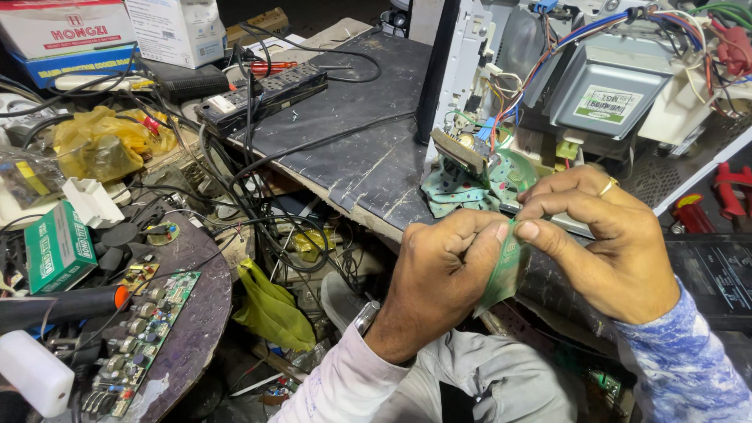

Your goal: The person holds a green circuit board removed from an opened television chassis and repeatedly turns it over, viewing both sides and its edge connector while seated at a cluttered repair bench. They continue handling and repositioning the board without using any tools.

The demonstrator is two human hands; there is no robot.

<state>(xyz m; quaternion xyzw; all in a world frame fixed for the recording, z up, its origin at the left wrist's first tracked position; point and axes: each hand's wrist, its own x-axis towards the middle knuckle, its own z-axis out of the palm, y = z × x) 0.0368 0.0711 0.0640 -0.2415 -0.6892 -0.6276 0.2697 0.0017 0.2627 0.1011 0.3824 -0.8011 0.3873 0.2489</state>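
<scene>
Green circuit board [504,270], small and thin, sits pinched between both hands just below the opened appliance [580,86] on the dark workbench [352,149]. From the head camera, the left hand [439,274] is curled shut on the board's left edge, thumb pressed against its face. The right hand [607,239] clamps the upper edge between thumb and forefinger, and a gold ring shows on one finger. The board stands nearly on edge, tilted, so little of its surface can be read. Behind it, the appliance's open metal shell holds a grey boxed unit with a label, bundles of red, blue and white wires, and more green board pieces near its lower front. Farther left, a green carton [56,247] lies on a round table [196,313] beside a long populated circuit board [141,341]. White cardboard boxes [117,27] stand at the back; whatever they hold is hidden.
</scene>
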